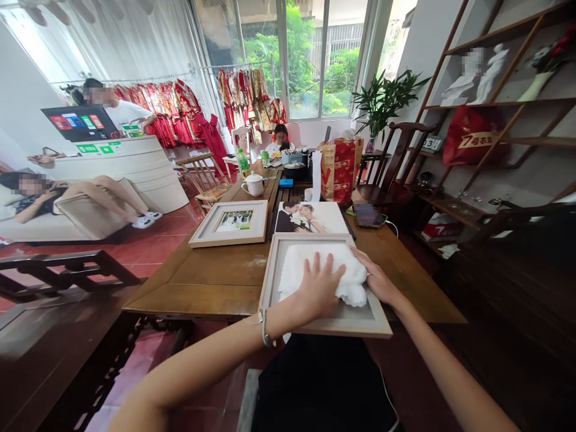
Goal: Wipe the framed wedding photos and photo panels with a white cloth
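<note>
A light wooden picture frame [267, 294] lies tilted at the near edge of the table, partly over my lap. On its grey inner panel rests a crumpled white towel [292, 264]. My left hand [321, 285] presses flat on the towel with its fingers spread. At the frame's right side, my right hand [378, 279] grips the edge, its fingertips beside the towel; its thumb is hard to make out. Just beyond the frame lies a print of a couple [310, 219]. To its left is a second picture frame [258, 225] holding a small photo.
The wooden table [216, 276] also bears a white lidded cup [254, 185], a red-and-tan paper bag [339, 168] and a phone [371, 216] on a cable. Chairs stand around it. One person reclines on a sofa [85, 210]; others sit or stand farther back.
</note>
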Demonstrator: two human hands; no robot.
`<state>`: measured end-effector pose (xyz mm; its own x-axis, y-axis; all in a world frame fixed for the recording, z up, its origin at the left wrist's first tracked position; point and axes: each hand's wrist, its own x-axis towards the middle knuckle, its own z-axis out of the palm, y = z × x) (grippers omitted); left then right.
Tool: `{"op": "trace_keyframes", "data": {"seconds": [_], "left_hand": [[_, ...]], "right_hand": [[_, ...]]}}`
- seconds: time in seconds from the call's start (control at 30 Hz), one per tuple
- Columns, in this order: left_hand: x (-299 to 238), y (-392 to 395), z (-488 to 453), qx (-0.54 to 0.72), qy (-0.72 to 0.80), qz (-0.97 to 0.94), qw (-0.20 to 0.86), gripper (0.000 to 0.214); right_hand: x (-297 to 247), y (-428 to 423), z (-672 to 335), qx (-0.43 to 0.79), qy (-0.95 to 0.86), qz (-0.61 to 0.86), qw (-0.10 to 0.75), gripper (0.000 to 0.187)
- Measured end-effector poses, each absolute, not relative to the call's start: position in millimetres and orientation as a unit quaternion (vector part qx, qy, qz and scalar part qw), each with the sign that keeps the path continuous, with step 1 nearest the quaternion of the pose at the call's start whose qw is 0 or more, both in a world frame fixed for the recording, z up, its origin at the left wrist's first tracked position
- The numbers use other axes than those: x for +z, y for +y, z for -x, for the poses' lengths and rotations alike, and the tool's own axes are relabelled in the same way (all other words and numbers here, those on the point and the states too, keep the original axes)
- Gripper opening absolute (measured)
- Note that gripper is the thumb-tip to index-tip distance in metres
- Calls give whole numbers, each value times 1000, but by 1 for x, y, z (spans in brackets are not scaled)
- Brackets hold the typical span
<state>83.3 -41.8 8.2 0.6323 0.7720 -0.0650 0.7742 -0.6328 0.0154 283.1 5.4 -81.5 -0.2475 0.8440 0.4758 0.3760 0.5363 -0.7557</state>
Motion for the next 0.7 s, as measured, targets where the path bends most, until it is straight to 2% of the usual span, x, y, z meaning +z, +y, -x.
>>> {"op": "trace_keyframes", "data": {"seconds": [0.17,0.3,0.57,0.7], "left_hand": [[24,-97,-81,-49,334,-939,63,70],[22,-128,-73,-39,304,-950,50,65],[28,-81,-46,-115,508,-853,-15,56],[45,-29,-29,-89,589,-801,-55,43]], "right_hand": [[-74,2,-281,265,-755,416,432,42],[-68,-1,-279,265,-753,438,414,45],[-69,-2,-278,253,-762,442,401,53],[-69,-2,-278,253,-778,422,392,52]]}}
